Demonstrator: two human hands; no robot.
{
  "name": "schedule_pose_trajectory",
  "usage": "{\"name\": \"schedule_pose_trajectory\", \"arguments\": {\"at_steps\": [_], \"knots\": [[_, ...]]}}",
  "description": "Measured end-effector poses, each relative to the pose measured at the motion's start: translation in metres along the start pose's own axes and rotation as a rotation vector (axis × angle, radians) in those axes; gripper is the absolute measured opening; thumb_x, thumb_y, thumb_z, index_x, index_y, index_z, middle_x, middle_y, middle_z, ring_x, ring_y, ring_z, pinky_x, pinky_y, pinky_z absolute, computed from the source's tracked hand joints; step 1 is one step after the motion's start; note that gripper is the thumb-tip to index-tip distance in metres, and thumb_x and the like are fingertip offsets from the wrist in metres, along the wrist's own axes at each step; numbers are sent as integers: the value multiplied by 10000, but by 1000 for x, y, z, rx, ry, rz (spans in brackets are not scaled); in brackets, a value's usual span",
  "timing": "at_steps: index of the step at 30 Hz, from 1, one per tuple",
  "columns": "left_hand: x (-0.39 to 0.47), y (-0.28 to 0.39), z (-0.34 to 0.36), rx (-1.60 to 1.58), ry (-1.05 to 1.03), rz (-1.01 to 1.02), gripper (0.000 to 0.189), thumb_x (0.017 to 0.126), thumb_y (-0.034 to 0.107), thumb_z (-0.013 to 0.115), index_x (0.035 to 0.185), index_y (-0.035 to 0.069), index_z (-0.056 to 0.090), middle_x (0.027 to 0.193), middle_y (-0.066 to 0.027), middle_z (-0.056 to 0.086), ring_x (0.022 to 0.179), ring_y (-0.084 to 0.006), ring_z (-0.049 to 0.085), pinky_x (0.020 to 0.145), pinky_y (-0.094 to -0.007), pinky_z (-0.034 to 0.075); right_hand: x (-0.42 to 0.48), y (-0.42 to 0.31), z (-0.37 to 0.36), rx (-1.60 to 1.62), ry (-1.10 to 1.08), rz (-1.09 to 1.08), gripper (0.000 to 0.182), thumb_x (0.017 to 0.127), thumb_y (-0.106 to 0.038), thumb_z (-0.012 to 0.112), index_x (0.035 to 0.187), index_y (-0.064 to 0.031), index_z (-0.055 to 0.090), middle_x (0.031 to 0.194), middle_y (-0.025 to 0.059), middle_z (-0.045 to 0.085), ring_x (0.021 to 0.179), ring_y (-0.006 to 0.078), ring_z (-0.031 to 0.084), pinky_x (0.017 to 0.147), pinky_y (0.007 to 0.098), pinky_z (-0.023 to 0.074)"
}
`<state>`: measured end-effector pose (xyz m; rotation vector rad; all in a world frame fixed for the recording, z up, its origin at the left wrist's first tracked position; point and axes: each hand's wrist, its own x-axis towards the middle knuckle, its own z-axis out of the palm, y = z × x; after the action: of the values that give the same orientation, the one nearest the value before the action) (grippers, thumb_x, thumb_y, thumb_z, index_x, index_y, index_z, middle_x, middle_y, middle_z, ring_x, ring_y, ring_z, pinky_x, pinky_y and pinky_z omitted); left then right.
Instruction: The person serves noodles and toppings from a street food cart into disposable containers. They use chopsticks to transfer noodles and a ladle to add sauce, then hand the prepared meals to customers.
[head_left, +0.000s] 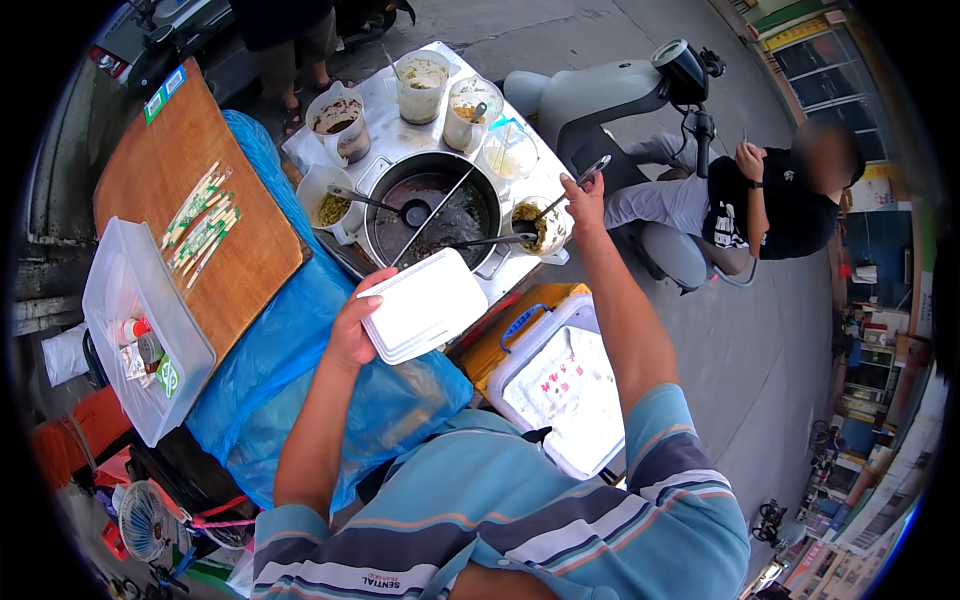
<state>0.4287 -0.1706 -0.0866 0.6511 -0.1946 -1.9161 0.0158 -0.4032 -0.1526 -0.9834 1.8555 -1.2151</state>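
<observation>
My left hand grips a white rectangular takeaway box by its left edge, just in front of the pot. Whether its lid is closed is hard to tell. With my right hand I hold the handle of a metal spoon, whose bowl dips into a white plastic pitcher of chopped greenish-yellow food. Between my hands stands a round metal pot split by a divider, with dark liquid inside. A black ladle rests in its left half, and another ladle lies across its near rim.
More pitchers of sauces and toppings ring the pot on a metal tabletop. Wrapped chopsticks lie on a wooden board beside a clear plastic bin. A cloth-covered tub is at my right. A person sits on a scooter beyond.
</observation>
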Motion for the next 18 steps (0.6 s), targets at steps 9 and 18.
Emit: {"name": "schedule_pose_trajectory", "arguments": {"at_steps": [9,18], "knots": [[-1,-1,3,-6,14,19,558,865,187,613,1391,30,514,1361,-206,572,1260,-353,568,1075,-465,462,-59,-110,-47,-739,-867,-381,231,879,-232,697,1005,-43,740,881,161,735,798,257,711,760,380,555],[-1,-2,4,1,13,27,566,869,208,615,1401,48,508,1378,-201,566,1271,-362,561,1084,-478,456,-165,-50,-62,-1043,-824,-827,112,802,-85,638,894,-33,603,864,180,624,856,378,649,761,469,539]]}}
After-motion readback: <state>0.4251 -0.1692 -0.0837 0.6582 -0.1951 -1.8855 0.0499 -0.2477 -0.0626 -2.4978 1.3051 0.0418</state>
